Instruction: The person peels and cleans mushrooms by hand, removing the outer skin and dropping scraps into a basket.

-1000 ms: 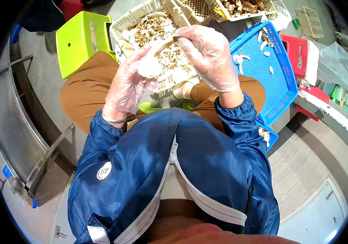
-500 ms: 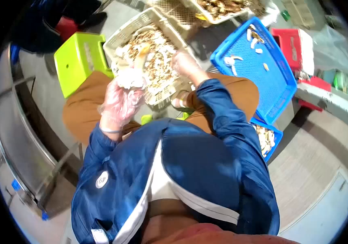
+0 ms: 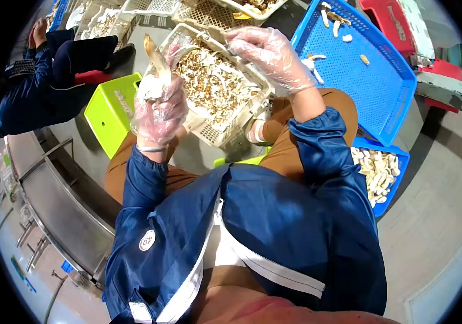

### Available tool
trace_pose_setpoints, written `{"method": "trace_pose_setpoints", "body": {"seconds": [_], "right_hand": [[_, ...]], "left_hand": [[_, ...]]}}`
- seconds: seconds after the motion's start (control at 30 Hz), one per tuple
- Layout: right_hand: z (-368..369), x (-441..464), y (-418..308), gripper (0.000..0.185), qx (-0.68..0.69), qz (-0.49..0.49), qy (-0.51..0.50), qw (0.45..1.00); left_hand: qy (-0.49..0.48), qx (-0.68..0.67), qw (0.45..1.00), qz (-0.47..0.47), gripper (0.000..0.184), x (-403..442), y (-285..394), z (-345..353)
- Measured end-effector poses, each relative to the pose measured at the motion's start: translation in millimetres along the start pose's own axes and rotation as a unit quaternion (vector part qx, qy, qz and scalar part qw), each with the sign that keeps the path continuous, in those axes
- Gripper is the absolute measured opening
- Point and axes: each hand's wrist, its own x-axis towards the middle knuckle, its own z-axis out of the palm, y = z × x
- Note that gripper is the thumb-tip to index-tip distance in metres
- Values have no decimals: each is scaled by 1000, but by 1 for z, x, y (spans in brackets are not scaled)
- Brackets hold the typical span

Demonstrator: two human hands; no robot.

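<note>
My left hand (image 3: 161,110), in a clear plastic glove, is closed round a pale mushroom (image 3: 158,67) whose brownish tapered end points up. My right hand (image 3: 274,56), also gloved, is raised to the right with its fingers bent together. Whatever those fingers pinch, if anything, is too small or hidden to make out. Between and below the hands stands a cream plastic crate (image 3: 217,137) holding brown and white mushroom trimmings (image 3: 215,81). The right hand is above the crate's far right side, apart from the mushroom.
A blue perforated tray (image 3: 360,81) with a few mushroom pieces lies at right, above a smaller blue basket (image 3: 398,167) of cut mushrooms. A lime stool (image 3: 107,116) stands left. Another person (image 3: 53,81) sits at upper left. More crates (image 3: 204,16) stand ahead; a metal frame (image 3: 63,200) is at lower left.
My left hand has risen slightly with the mushroom, which now points up. My right hand has lifted away from the crate, up and to the right. The view has shifted, showing the other person more.
</note>
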Motion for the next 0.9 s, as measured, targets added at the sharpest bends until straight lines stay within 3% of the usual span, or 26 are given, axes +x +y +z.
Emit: {"method": "trace_pose_setpoints", "body": {"seconds": [0.07,0.1,0.23,0.27,0.33,0.4,0.47,0.53,0.57,0.6,0.63,0.67,0.7,0.73,0.77,0.8,0.87,0.9], "right_hand": [[7,-1,-25,26,74,-78,-39,993],[7,-1,-35,23,43,-109,-70,991],[21,4,-30,17,27,-173,-180,968],[28,6,-19,16,80,-191,-182,961],[29,5,-12,17,27,-157,-173,972],[26,-4,-18,19,0,-130,-104,986],[25,-4,-9,21,-34,-126,-33,991],[29,5,26,21,104,-57,43,992],[35,8,43,22,215,34,57,974],[45,14,107,21,172,56,13,983],[43,9,114,18,-288,46,-107,951],[49,-6,119,19,-462,101,-229,851],[61,-6,132,21,-479,111,-299,818],[76,-16,125,21,-458,105,-238,850],[79,-11,92,22,-360,144,-298,872],[98,-12,93,26,-390,122,-308,859],[109,-18,109,35,-373,98,-287,877],[110,-22,108,36,-422,114,-306,846]], "left_hand": [[28,1,1000,8,71,-2,-8,1],[38,1,999,14,73,-2,-11,2],[33,-13,999,-27,51,-1,-19,3],[52,-1,998,-28,45,-3,-21,2],[89,24,995,-31,39,-7,-21,0],[5,-19,996,-89,34,-12,-26,2],[81,20,996,-35,31,-21,-23,6],[124,40,991,39,28,-29,1,-9],[143,79,983,78,27,-31,14,-17],[168,150,968,110,30,-30,21,-19],[197,220,945,137,33,-28,28,-20],[162,272,945,89,38,-22,40,-25],[203,297,928,98,39,-4,25,-6],[244,320,909,113,40,19,2,18],[188,381,904,57,42,36,-9,23],[124,435,890,61,46,64,-39,39],[110,576,807,-71,40,120,-62,7],[109,540,821,-152,36,148,-90,14]]}}
